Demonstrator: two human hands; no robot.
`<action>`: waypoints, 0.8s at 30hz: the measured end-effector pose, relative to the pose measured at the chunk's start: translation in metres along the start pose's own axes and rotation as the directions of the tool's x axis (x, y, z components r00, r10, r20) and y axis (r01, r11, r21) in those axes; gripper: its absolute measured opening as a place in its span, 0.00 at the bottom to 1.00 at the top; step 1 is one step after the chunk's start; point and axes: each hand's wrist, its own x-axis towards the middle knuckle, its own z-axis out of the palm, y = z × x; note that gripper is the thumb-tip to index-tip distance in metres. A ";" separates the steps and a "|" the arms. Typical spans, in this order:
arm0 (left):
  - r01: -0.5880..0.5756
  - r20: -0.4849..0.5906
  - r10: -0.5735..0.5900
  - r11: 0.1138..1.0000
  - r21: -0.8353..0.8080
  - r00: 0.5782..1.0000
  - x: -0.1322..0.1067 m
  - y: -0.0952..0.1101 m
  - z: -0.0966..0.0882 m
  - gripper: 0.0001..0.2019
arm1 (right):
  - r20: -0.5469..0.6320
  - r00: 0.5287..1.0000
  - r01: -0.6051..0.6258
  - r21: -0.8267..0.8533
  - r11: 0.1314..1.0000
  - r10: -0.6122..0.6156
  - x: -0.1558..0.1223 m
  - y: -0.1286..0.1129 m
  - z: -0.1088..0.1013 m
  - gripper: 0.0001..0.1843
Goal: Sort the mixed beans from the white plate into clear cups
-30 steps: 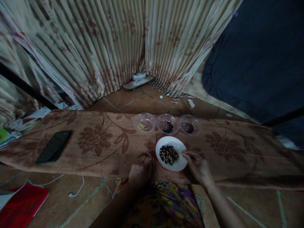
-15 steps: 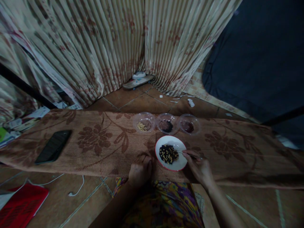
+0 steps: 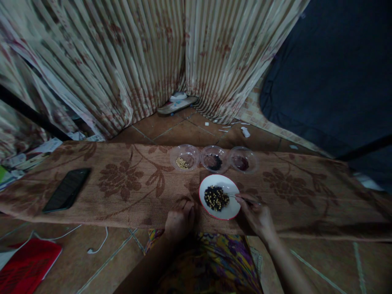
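My right hand [image 3: 257,216] is closed on slim metal tweezers [image 3: 232,194], whose tips reach over the beans from the right. A white bowl with a red rim [image 3: 232,210] holds a mix of black and pale yellow beans [image 3: 216,199]. To the left of the bowl, my left hand [image 3: 180,218] rests on the cloth with its fingers curled in; nothing shows in it. Behind the bowl stand three clear plastic cups in a row: the left cup [image 3: 191,153] with yellow beans, the middle cup [image 3: 211,151] with black beans, the right cup [image 3: 249,154] with dark red beans.
A brown flowered cloth [image 3: 147,204] covers the narrow table. A black phone [image 3: 66,190] lies at its left end. On the tiled floor are a skateboard [image 3: 177,105], paper scraps, a red bag [image 3: 29,265] and a white cable. Striped curtains hang behind.
The whole view has shifted very slightly to the left. Both hands, the tweezers and the bowl keep nearly the same places.
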 end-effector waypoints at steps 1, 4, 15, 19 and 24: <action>0.003 0.004 -0.003 1.000 0.000 1.000 0.000 0.000 0.000 0.08 | -0.005 1.000 0.000 -0.001 1.000 0.000 0.000 0.000 0.000 0.19; 0.009 0.006 -0.009 1.000 -0.002 1.000 0.000 0.000 0.000 0.09 | -0.013 1.000 0.003 -0.007 1.000 -0.003 0.000 0.002 0.000 0.18; -0.004 0.000 0.004 1.000 -0.001 1.000 0.000 -0.001 0.000 0.08 | -0.041 0.998 -0.043 0.026 0.999 0.044 -0.001 0.003 0.001 0.20; -0.008 0.003 0.008 1.000 -0.008 1.000 0.000 -0.001 0.000 0.08 | -0.028 0.999 -0.025 0.021 0.999 0.025 -0.001 0.003 0.002 0.20; 0.001 -0.003 -0.001 1.000 0.000 1.000 0.001 0.000 -0.001 0.09 | -0.032 0.999 -0.025 0.023 0.999 0.026 0.000 0.001 0.003 0.19</action>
